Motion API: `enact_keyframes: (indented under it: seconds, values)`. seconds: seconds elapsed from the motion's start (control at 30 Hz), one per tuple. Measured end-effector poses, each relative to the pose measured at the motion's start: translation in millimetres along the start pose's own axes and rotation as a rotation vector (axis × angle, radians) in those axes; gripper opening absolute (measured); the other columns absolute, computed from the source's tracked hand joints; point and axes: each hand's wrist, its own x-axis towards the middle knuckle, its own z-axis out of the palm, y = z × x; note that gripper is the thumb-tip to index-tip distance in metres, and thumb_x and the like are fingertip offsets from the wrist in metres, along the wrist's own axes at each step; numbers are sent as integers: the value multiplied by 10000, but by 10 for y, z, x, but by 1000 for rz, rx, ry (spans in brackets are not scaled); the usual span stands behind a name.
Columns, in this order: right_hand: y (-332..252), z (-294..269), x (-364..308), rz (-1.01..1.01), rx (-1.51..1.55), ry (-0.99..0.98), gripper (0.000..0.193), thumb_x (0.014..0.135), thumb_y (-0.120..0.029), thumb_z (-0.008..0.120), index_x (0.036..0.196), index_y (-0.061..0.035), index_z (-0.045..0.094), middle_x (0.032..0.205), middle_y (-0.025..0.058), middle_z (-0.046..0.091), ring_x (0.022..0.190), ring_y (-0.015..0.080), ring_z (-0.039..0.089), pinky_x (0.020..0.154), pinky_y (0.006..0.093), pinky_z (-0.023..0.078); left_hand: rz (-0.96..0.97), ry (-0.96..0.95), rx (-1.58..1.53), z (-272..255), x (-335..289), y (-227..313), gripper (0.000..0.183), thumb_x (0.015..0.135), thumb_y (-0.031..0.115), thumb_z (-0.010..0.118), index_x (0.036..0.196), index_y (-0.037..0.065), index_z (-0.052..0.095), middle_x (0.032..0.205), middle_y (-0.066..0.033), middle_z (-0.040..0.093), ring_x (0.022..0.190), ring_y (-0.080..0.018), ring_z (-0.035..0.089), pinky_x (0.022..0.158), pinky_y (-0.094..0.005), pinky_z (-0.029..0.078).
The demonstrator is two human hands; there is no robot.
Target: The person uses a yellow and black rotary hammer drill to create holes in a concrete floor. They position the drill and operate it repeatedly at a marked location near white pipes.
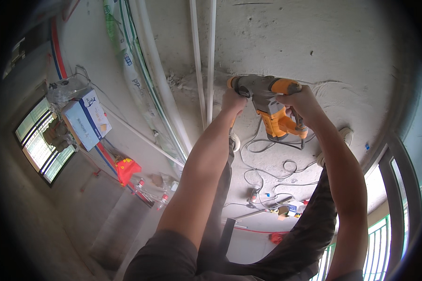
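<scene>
An orange and grey hammer drill (262, 96) is held low over the dusty concrete floor between my legs. My left hand (233, 102) is closed around a side grip at the drill's left end, arm stretched out. My right hand (301, 100) wraps round the drill's right part, next to an orange housing end; the fingers are partly hidden behind the tool. A dark power cable (286, 143) leaves the orange lower part. The drill's bit cannot be made out.
Loose cable loops (290, 168) lie on the floor near my shoes. Long white pipes (204, 70) and wrapped pipes (140, 79) run along the left. A blue and white box (86, 119) and a red bag (127, 169) stand farther left. Small tools and boxes (290, 210) lie behind my feet; railings (377, 243) are at right.
</scene>
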Motion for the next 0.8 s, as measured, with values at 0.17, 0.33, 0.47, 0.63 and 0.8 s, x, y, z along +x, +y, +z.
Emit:
enact_keyframes:
  seconds: [0.17,0.33,0.47,0.63,0.8]
  values:
    - [-109,243,-16,-115,10,4,194,905,-133,823,983,18,730,778,28,666,620,102,602,575,268,490,-17,-5,-84,-140,273,-257,154,852,102,746,949,-17,755,817,-189,758,672,-314,756,477,-415,534]
    - [343,229,-847,-84,168,129,151,910,-118,793,1012,-16,747,809,21,703,663,96,637,629,275,510,197,-67,175,105,-258,-199,344,865,282,783,1064,1,783,1074,-257,779,1112,-436,733,960,-544,590]
    - [275,-24,-1070,12,166,196,119,903,-106,794,979,-35,737,782,20,691,656,110,640,631,287,509,351,-50,214,407,-295,-157,255,846,222,769,946,-11,780,875,-241,773,852,-399,779,766,-496,610]
    - [-4,-105,-688,41,115,122,144,902,-129,819,951,-43,715,756,24,666,635,129,635,617,297,504,222,-100,8,329,-112,-13,195,831,66,743,820,-123,695,699,-252,709,529,-341,731,434,-435,535]
    - [-123,-95,-433,103,136,110,163,902,-128,835,943,-35,707,727,21,619,602,130,593,585,299,486,64,-132,58,60,-76,232,173,845,59,711,900,-104,732,804,-255,762,687,-366,784,544,-456,589]
